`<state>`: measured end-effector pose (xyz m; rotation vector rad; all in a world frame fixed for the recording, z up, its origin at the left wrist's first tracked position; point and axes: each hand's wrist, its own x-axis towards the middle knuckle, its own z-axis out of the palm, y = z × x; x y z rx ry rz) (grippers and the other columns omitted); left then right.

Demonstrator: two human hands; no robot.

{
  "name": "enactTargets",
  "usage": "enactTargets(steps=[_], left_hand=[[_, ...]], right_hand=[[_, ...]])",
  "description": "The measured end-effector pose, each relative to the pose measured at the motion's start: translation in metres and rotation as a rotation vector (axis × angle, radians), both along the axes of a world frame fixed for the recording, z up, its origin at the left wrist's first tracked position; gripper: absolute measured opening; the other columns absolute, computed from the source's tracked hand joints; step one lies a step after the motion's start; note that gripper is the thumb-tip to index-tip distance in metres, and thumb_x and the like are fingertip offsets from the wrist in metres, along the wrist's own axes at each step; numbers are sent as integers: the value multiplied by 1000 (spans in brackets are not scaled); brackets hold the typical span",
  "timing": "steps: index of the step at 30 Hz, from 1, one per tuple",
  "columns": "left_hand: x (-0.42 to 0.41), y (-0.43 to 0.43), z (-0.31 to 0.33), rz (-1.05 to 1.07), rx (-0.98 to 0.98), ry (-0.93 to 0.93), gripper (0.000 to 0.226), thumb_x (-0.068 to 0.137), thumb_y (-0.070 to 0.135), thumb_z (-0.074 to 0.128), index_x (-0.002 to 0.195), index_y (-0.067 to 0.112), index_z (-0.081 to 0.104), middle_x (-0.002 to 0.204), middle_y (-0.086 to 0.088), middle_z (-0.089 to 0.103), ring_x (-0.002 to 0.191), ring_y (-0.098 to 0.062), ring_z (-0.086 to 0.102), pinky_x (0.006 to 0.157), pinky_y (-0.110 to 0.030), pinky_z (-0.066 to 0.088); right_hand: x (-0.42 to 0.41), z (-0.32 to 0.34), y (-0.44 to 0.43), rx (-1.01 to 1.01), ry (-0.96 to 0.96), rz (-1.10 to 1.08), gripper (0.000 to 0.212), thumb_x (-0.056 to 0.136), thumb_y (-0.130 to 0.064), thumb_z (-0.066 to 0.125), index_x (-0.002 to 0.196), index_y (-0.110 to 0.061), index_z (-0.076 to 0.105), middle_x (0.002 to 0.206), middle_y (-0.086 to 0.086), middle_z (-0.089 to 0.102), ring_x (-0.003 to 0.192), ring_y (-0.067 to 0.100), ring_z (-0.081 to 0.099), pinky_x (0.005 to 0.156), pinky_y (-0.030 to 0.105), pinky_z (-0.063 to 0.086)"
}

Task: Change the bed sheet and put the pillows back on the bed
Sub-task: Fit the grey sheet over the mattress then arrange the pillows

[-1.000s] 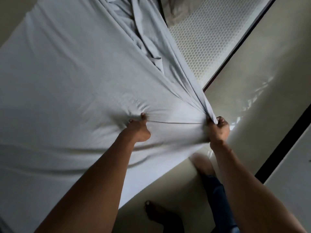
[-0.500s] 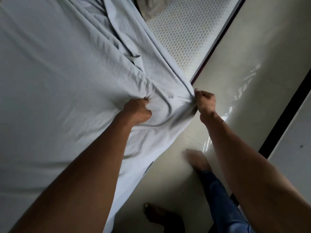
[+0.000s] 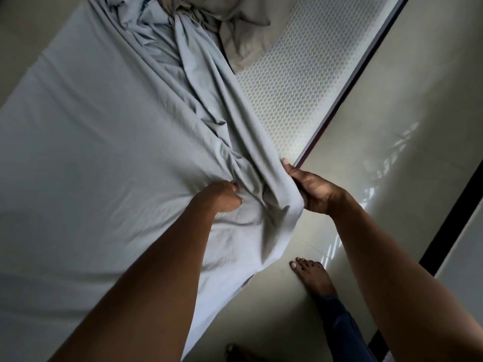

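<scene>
Gripping bunched soft grey sheet (image 3: 104, 152) with left hand (image 3: 222, 197), clutching its draped fold with right hand (image 3: 311, 190), both at the mattress (image 3: 295, 82) corner. Wrinkly fabric, honeycomb-dimpled mattress top.

A grey sheet (image 3: 104, 152) and crumpled beige cloth (image 3: 243, 35) lie on the mattress (image 3: 295, 82)

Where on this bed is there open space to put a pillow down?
Free: the smooth sheet left of the bunched folds, and the bare mattress strip between those folds and the frame edge. Crowded: the crumpled beige cloth at the top, and the corner that the left hand and right hand grip.
</scene>
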<state>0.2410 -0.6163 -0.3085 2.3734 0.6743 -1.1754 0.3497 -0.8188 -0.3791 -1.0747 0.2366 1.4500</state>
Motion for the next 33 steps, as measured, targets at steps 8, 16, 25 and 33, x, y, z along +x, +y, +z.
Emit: enactTargets(steps=[8,16,25,33], left_hand=[[3,-2,-6,20,13,33,50,103,33,51,149,14,46,158,-7,40,135,-26,51,101,-27,45],[-1,-4,-9,66,12,21,62,100,35,53,157,21,33,164,-3,27,142,-25,42,105,-29,44],[4,-7,-14,2,55,60,64,98,39,53,157,21,33,162,-8,32,140,-30,44,103,-32,46],[7,-7,-18,27,57,87,64,97,32,51,157,23,31,166,-2,24,144,-28,38,104,-32,45]], right_hand=[[7,-2,18,-192,-127,-507,34,90,-31,73,111,-4,76,115,14,74,108,31,71,95,41,57],[51,-21,-71,-975,-665,-1105,48,99,-34,52,55,-15,48,50,8,44,55,20,30,58,39,28],[63,-45,-45,-780,-876,-441,46,92,-20,61,138,-23,55,134,0,63,114,19,63,102,31,50],[108,-29,-4,-793,-1200,-38,14,88,-33,68,92,-20,64,88,-2,64,84,22,61,68,26,43]])
